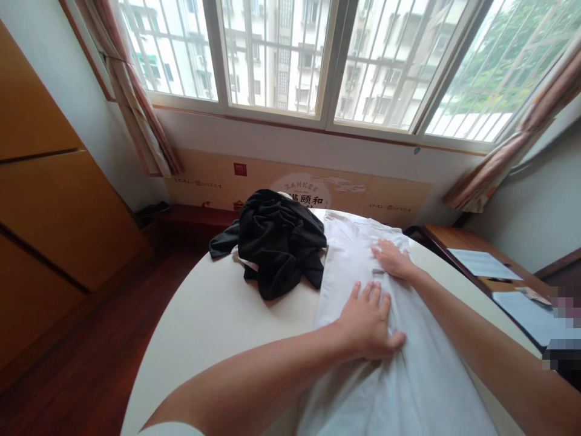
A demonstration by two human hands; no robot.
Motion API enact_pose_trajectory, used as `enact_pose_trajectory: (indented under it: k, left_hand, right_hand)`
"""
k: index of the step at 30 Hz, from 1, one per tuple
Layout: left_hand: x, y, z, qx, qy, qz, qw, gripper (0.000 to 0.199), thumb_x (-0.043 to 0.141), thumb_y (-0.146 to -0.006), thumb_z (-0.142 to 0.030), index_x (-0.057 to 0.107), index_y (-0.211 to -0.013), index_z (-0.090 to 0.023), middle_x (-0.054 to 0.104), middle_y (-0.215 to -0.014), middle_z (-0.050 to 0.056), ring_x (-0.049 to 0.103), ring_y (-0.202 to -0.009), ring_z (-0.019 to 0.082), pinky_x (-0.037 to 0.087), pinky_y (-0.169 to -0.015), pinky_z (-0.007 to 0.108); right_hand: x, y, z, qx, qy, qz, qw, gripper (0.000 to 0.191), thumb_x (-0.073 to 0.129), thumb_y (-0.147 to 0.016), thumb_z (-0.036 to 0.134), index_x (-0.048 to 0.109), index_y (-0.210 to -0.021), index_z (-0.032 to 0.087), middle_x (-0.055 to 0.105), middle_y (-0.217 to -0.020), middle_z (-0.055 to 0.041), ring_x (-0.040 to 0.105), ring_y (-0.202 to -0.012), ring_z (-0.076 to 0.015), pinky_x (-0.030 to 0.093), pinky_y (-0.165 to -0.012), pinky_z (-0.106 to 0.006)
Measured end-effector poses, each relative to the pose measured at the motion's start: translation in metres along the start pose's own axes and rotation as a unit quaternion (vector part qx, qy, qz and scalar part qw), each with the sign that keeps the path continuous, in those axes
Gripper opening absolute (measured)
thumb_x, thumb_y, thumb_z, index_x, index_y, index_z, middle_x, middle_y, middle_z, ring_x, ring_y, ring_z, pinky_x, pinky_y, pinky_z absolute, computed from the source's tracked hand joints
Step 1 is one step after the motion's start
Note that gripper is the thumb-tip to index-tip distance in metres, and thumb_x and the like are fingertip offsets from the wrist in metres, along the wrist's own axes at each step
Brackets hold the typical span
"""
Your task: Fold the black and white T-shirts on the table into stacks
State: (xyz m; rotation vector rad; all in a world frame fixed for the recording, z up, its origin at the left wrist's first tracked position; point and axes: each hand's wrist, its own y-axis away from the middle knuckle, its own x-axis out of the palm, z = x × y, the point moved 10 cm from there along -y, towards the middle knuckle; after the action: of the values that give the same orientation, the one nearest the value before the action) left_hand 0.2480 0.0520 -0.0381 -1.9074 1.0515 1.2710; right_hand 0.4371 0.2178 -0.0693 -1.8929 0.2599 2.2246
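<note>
A white garment [349, 254] is spread lengthwise over the round white table [195, 339], running from the far edge toward me. My left hand [370, 321] lies flat on its middle, fingers spread and thumb pointing right. Farther up, my right hand [393, 259] rests on the cloth near its far right side, fingers stretched out. Between the two hands a small dark mark [377, 271] shows on the fabric. Creases run down the cloth below my left hand. The kind of garment cannot be made out for certain.
A heap of black clothing [281, 242] sits left of the white cloth, touching its edge. To the right, a wooden desk [442, 236] carries papers [483, 264]. Behind the table are a printed cardboard panel [204, 175] and a barred window [276, 54]. Wooden cabinets [49, 200] stand at left.
</note>
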Motion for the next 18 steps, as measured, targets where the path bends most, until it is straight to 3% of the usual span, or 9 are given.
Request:
enact_pose_trajectory:
  k: [3, 8, 13, 16, 18]
  left_hand:
    - [-0.002, -0.002, 0.000, 0.003, -0.014, -0.005, 1.000, 0.088, 0.037, -0.102, -0.064, 0.031, -0.166, -0.003, 0.023, -0.174, 0.024, 0.018, -0.165, 0.037, 0.012, -0.133, 0.056]
    - [-0.004, 0.012, -0.015, 0.002, -0.051, -0.008, 0.999, 0.078, 0.037, -0.106, -0.056, 0.038, -0.163, -0.002, 0.031, -0.172, 0.025, 0.026, -0.162, 0.038, 0.020, -0.132, 0.054]
    - [-0.016, 0.080, -0.057, 0.011, -0.066, 0.008, 0.998, 0.071, 0.037, -0.107, -0.048, 0.040, -0.161, -0.003, 0.042, -0.166, 0.026, 0.044, -0.151, 0.038, 0.037, -0.124, 0.048]
    - [-0.019, 0.129, -0.058, -0.081, -0.043, 0.071, 0.993, 0.068, 0.052, -0.099, -0.052, 0.054, -0.150, -0.008, 0.062, -0.145, 0.026, 0.061, -0.130, 0.041, 0.048, -0.111, 0.051]
    - [-0.008, 0.159, -0.051, -0.166, -0.018, 0.159, 0.973, 0.049, 0.055, -0.097, -0.047, 0.066, -0.132, -0.015, 0.074, -0.120, 0.021, 0.071, -0.109, 0.039, 0.056, -0.093, 0.048]
  right_hand:
    - [0.001, 0.007, -0.017, 0.002, 0.002, 0.010, 1.000, 0.064, 0.025, -0.111, 0.047, 0.033, -0.168, 0.020, 0.025, -0.177, -0.0132, 0.019, -0.165, -0.0284, 0.014, -0.129, -0.065]
    - [-0.002, 0.005, -0.018, 0.007, -0.005, 0.008, 1.000, 0.067, 0.028, -0.110, 0.052, 0.030, -0.169, 0.020, 0.020, -0.178, -0.0129, 0.016, -0.165, -0.0285, 0.011, -0.130, -0.063]
    - [-0.005, 0.007, -0.018, 0.007, -0.017, 0.002, 1.000, 0.067, 0.028, -0.110, 0.055, 0.032, -0.169, 0.022, 0.021, -0.178, -0.0118, 0.018, -0.165, -0.0277, 0.012, -0.131, -0.061]
    - [-0.005, 0.008, -0.019, 0.007, -0.025, 0.002, 1.000, 0.068, 0.028, -0.109, 0.056, 0.031, -0.169, 0.022, 0.021, -0.179, -0.0112, 0.017, -0.165, -0.0271, 0.011, -0.131, -0.061]
    - [-0.005, 0.008, -0.020, 0.008, -0.030, 0.003, 1.000, 0.070, 0.027, -0.109, 0.056, 0.030, -0.170, 0.021, 0.020, -0.179, -0.0109, 0.016, -0.165, -0.0269, 0.009, -0.131, -0.061]
